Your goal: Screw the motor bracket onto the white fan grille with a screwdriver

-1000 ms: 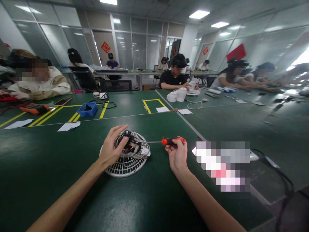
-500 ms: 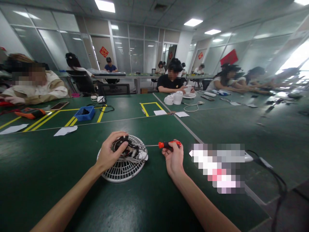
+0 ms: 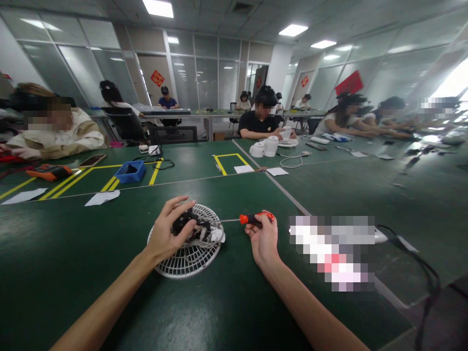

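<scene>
A round white fan grille [image 3: 186,265] lies on the green table, with a black fan motor [image 3: 183,219] and wiring on top of it. My left hand [image 3: 168,234] is curled around the motor from the left, thumb on the near side and fingers over the far side. In my right hand [image 3: 263,239] is a red and black screwdriver [image 3: 252,219], held nearly level and pointing left. Its metal shaft reaches the right side of the motor assembly; I cannot tell exactly what the tip touches. A pale cable is bundled beside the motor, over the grille.
Beyond the grille stand a blue bin [image 3: 130,171], paper slips [image 3: 102,198] and an orange-black meter [image 3: 49,171]. White fan parts [image 3: 270,146] sit near a person [image 3: 261,122] across the table. At right is a blurred-out object [image 3: 332,253] with black cables.
My left hand's fingers have lifted and spread a little over the motor. The screwdriver and my right hand stay almost where they were. The view has shifted slightly.
</scene>
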`<state>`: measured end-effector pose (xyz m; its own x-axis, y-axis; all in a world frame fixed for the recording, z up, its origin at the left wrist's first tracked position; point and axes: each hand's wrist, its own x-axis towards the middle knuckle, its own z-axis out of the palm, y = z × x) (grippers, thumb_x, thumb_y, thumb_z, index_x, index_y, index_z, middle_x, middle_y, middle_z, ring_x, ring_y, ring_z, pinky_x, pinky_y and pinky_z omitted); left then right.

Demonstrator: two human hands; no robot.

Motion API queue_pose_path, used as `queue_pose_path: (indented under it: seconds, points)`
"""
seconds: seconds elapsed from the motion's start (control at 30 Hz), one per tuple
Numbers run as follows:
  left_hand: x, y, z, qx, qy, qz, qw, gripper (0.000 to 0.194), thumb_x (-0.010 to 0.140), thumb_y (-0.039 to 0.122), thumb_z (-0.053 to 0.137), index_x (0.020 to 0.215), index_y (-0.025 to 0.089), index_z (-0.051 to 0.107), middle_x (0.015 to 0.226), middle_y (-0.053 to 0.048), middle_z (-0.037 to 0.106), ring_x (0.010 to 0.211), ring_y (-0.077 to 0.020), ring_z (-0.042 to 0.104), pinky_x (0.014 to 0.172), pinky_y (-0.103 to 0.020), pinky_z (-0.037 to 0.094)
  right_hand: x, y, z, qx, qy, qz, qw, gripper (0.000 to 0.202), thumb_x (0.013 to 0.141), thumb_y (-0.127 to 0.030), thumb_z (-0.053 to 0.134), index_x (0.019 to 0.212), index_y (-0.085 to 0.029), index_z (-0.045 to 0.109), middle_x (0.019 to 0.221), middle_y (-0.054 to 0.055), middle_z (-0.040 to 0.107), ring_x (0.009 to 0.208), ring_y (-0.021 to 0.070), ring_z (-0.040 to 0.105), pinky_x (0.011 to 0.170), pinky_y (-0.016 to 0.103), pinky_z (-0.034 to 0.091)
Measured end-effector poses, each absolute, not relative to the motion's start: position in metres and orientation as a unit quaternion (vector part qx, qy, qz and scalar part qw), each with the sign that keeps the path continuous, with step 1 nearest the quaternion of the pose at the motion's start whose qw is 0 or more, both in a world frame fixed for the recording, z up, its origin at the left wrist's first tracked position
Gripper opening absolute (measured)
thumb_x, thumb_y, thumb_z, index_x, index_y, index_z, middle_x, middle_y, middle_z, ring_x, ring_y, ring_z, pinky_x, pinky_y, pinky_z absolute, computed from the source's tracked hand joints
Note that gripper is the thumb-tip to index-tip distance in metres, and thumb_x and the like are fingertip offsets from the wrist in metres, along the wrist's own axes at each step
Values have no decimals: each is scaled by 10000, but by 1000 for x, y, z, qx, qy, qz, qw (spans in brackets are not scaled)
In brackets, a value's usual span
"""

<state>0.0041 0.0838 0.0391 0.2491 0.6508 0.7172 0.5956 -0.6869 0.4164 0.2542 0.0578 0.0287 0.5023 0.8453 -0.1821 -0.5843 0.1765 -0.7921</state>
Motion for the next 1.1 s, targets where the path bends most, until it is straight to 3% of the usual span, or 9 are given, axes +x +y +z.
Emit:
queue_pose_path:
  seconds: [0.13,0.4,0.63,0.97,1.1]
  points:
    - [4,83,40,788,400,468,25,298,934,331,640,1221,254,640,1309,-77,619,1200,-251,630,1063,-485,539,253,59,27,-432,-152,474,752,505,591,-279,733,994,-259,429,657,-109,593,474,99,573,460,200,444]
    - [1,79,41,805,399,438,8,402,892,359,676,1263,241,574,1366,-113,547,1292,-289,563,1091,-513,519,250,55,30,-438,-161,473,747,519,614,-285,743,1002,-268,399,678,-117,572,486,99,584,469,201,458]
    - [5,76,38,779,430,457,-6,384,902,381,678,1239,235,566,1324,-108,567,1235,-278,595,1063,-503,530,250,53,33,-443,-203,439,755,649,673,-307,772,1190,-279,380,709,-120,599,491,116,598,458,222,469]
    - [6,75,35,774,426,468,2,401,899,357,671,1249,212,542,1226,-92,634,1157,-259,626,1034,-445,529,247,51,35,-470,-231,415,744,841,654,-532,883,1282,-285,381,615,-140,579,401,108,529,421,226,443]
    - [8,74,34,774,423,471,-8,422,877,364,699,1236,208,542,1203,-87,640,1132,-255,634,1023,-428,531,247,52,29,-483,-210,438,729,711,694,-541,843,1188,-288,397,668,-109,628,473,130,598,431,227,471]
